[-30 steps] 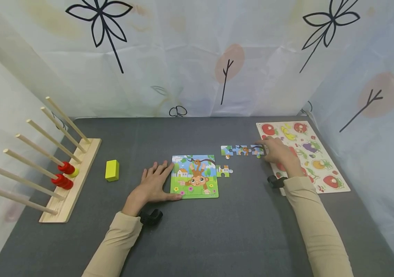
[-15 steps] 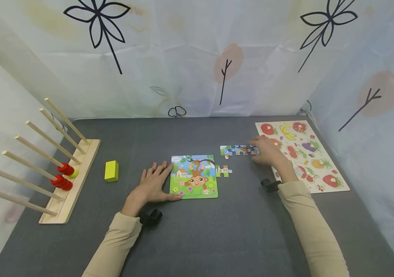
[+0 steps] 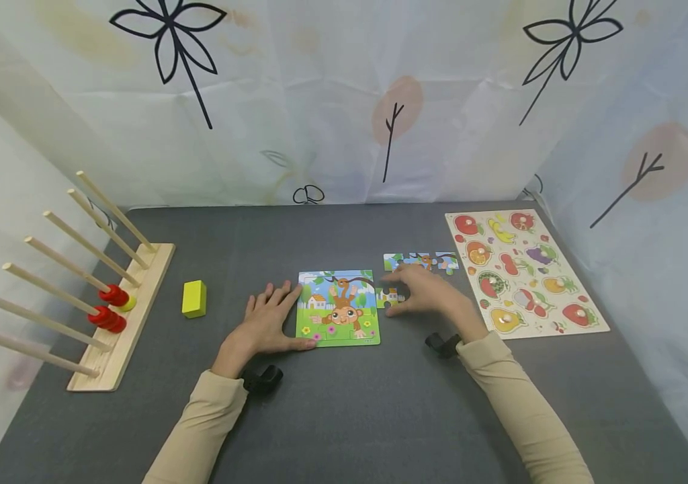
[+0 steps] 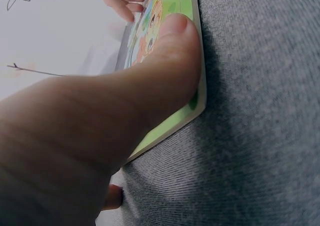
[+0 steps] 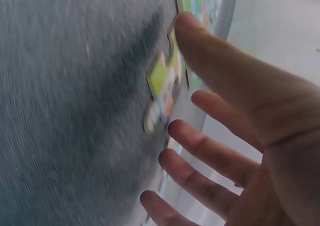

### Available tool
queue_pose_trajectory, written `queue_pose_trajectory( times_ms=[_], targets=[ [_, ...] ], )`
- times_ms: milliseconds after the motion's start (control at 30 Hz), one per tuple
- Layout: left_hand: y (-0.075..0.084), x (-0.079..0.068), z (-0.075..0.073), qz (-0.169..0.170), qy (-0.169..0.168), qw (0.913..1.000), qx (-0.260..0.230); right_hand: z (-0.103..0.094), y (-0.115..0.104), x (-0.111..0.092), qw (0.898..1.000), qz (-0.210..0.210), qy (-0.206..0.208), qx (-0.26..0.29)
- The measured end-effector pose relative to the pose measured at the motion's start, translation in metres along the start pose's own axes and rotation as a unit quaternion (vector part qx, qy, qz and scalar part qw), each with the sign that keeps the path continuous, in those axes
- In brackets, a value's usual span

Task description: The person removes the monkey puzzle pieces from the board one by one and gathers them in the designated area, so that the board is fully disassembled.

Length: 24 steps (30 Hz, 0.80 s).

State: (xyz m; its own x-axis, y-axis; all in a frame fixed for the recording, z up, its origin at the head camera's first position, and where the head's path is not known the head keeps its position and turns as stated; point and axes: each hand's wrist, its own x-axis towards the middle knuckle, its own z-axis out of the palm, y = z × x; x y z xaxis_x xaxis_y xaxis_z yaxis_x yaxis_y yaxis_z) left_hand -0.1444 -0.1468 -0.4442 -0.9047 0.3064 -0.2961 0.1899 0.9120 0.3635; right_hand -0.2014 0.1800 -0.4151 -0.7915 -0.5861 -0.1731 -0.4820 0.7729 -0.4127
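A square monkey jigsaw puzzle (image 3: 339, 316) lies flat on the grey table. My left hand (image 3: 268, 324) rests at its left side, fingers spread, the thumb (image 4: 172, 56) lying on the near-left corner. My right hand (image 3: 428, 294) is over a loose jigsaw piece (image 3: 388, 297) beside the puzzle's right edge. In the right wrist view its fingers are spread, with the piece (image 5: 165, 83) below and nothing held between them. Behind that hand a row of jigsaw pieces (image 3: 447, 259) lies on the table, partly hidden by it.
A fruit picture board (image 3: 522, 265) lies at the right. On the left stands a wooden peg rack (image 3: 138, 296) with several red and yellow rings (image 3: 108, 317). A yellow block (image 3: 195, 298) sits between the rack and my left hand. Printed cloth (image 3: 332, 101) hangs behind the table.
My right hand has moved left and nearer, from the far-right row of pieces to the loose piece by the puzzle. The left hand has stayed in place.
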Motion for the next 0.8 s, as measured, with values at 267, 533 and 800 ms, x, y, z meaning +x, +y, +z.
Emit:
queue_pose_trajectory(
  times_ms=[267,533,800],
  targets=[
    [-0.001,0.001,0.001,0.0,-0.001,1.0,-0.001,0.008,-0.003,0.003,0.999,-0.041,0.014,-0.027],
    [-0.002,0.002,0.002,-0.001,-0.003,1.0,-0.002,0.003,0.01,0.0,0.999,0.001,0.013,-0.037],
    [-0.003,0.002,0.002,0.001,-0.002,1.0,-0.006,0.001,0.01,0.001,0.999,0.001,0.029,-0.04]
  ],
)
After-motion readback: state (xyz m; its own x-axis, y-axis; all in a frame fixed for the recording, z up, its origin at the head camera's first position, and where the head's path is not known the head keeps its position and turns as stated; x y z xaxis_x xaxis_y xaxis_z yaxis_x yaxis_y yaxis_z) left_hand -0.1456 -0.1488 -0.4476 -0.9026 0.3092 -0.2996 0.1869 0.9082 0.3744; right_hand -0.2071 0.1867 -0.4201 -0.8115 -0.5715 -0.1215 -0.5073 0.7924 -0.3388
